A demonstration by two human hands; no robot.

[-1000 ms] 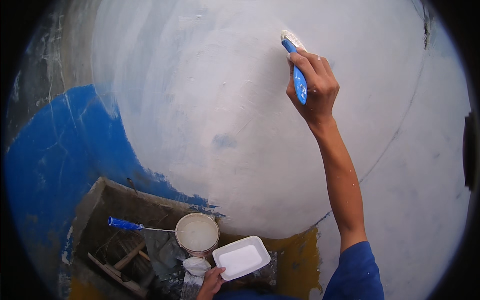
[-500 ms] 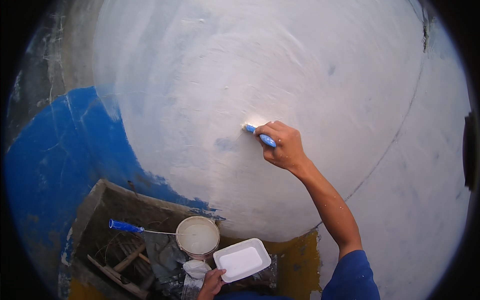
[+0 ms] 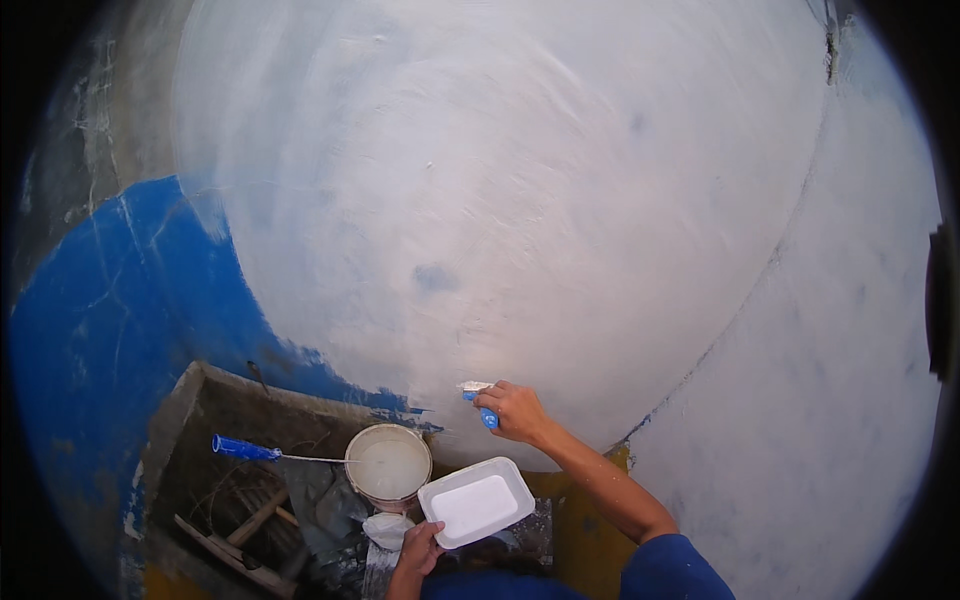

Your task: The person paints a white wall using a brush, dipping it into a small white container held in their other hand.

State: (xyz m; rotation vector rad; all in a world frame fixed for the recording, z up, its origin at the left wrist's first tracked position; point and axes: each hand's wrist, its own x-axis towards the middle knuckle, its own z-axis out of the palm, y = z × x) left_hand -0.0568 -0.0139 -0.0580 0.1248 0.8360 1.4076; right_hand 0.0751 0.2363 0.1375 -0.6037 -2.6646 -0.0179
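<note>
Plain blue fabric sleeve (image 3: 672,572) on right arm, short, hem near the elbow; right forearm (image 3: 605,478) and right hand (image 3: 512,411) bare. Left hand (image 3: 420,549) bare too. Dark-blue cloth (image 3: 490,586) at lower edge (garment type unclear, mostly cropped).

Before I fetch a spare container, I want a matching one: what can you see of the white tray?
The white tray is a shallow rectangle with rounded corners, raised walls and a narrow rim; it looks like plastic or foam. Smooth white liquid, probably paint, covers its floor. Its long side slants from lower left to upper right in the picture. The left hand holds its lower left corner, thumb at the rim. It appears just right of the bucket; whether they touch is unclear.
</note>
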